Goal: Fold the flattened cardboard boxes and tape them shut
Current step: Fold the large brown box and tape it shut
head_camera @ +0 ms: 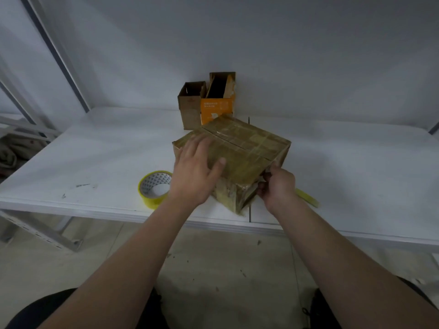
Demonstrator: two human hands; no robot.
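Cardboard box (240,150), closed and covered in tape, sits near the front edge of the white tabletop (95,162), about midway along it. The left hand (194,172) presses flat on its top with straight, spread fingers, while the right hand (276,186) curls its fingers on the near right face. A yellow tape roll (155,188) lies just left of the box.

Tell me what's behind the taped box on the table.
Two open cartons stand behind the taped box: a brown carton and an orange carton. The orange one's base is covered.
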